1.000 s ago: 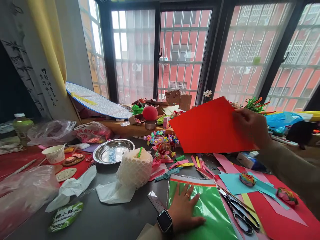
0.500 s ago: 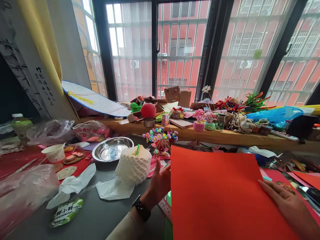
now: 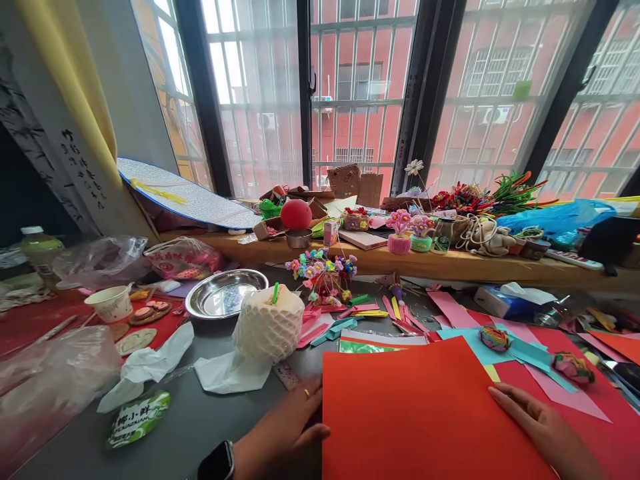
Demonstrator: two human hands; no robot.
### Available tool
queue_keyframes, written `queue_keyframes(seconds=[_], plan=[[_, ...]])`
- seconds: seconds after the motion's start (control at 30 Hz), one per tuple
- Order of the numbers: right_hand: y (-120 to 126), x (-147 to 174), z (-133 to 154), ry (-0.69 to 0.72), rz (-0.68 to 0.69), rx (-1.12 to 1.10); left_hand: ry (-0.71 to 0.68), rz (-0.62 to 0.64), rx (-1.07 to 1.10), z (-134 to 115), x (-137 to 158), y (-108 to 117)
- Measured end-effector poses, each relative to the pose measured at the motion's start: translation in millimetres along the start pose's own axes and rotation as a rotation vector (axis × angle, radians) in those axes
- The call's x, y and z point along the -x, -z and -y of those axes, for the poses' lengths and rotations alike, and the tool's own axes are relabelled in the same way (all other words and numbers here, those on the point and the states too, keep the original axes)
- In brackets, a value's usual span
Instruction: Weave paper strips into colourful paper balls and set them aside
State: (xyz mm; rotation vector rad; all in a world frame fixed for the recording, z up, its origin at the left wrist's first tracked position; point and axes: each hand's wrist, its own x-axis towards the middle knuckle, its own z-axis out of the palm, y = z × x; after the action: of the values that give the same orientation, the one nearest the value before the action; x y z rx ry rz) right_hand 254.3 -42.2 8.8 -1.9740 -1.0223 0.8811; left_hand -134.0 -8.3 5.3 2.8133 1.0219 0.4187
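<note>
A large sheet of red paper (image 3: 400, 413) fills the lower right, low over the table. My left hand (image 3: 283, 423), with a ring and a watch at its wrist, is at the sheet's left edge. Its fingers are stretched out and the thumb stands apart, touching that edge; the fingertips are partly hidden. My right hand (image 3: 540, 423) grips the sheet's right edge, its fingers bent together. Behind the sheet lie a clear packet with green and white paper (image 3: 373, 343) and turquoise paper strips (image 3: 525, 353).
A foam-netted coconut (image 3: 270, 327) with a green straw stands left of the sheet, near a metal plate (image 3: 225, 297). Crocheted flowers (image 3: 323, 273) are behind it. A tissue box (image 3: 505, 303) is at the right. Crafts crowd the wooden sill (image 3: 350, 263).
The red sheet has come down and slightly left, uncovering papers and strips behind it. My left hand has moved down and toward me, to the sheet's left edge. My right hand has lowered with the sheet.
</note>
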Motion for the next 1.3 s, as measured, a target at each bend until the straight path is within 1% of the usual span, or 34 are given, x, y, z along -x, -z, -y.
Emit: queue_keyframes(seconds=[0.03,0.13,0.17,0.23,0.3,0.37,0.4,0.43,0.5,0.53,0.6,0.67,0.7,0.77,0.8,0.87,0.93,1.03,1.1,1.2,1.3], plan=[[0,0,1,0.001,0.005,0.002,0.043,-0.020,-0.067,7,6,-1],[2,1,2,-0.012,0.052,-0.048,0.154,-0.155,-0.239,22,14,-6],[3,2,3,-0.020,0.097,-0.091,0.138,-0.178,-0.274,21,13,-8],[2,3,2,-0.009,0.213,-0.219,0.049,-0.166,-0.295,11,7,-12],[0,2,0,0.057,0.295,-0.354,-0.019,-0.133,-0.275,-7,-4,-17],[-6,-1,-2,0.151,0.312,-0.395,-0.091,-0.063,-0.229,-24,-15,-23],[-10,-3,-2,0.198,0.307,-0.358,-0.121,-0.039,-0.199,-31,-20,-27],[-15,-4,-2,0.230,0.336,-0.283,-0.143,-0.017,-0.170,-36,-24,-31],[-29,-5,2,0.395,0.383,-0.176,-0.168,0.051,-0.122,-41,-31,-40],[-37,-4,6,0.489,0.401,-0.150,-0.154,0.081,-0.102,-42,-33,-44],[-54,0,16,0.639,0.363,-0.059,-0.102,0.117,-0.066,-46,-36,-53],[-69,5,25,0.735,0.326,0.044,-0.036,0.115,-0.043,-52,-41,-59],[-75,6,29,0.755,0.305,0.093,-0.007,0.115,-0.036,-56,-44,-61],[-84,8,31,0.779,0.299,0.138,0.042,0.110,-0.028,-62,-50,-61],[-87,8,30,0.776,0.291,0.140,0.039,0.118,-0.019,-64,-54,-59],[-90,8,24,0.773,0.282,0.143,-0.041,0.170,0.018,-61,-61,-51],[-90,7,17,0.775,0.275,0.160,-0.115,0.192,0.036,-51,-65,-40],[-87,7,9,0.803,0.295,0.200,-0.096,0.082,-0.070,-34,-65,-29],[-84,7,7,0.829,0.319,0.238,-0.099,0.062,-0.126,-30,-63,-28],[-79,6,6,0.809,0.339,0.331,-0.125,0.025,-0.180,-38,-60,-32],[-80,5,4,0.766,0.338,0.420,-0.204,-0.022,-0.146,-47,-58,-35]])
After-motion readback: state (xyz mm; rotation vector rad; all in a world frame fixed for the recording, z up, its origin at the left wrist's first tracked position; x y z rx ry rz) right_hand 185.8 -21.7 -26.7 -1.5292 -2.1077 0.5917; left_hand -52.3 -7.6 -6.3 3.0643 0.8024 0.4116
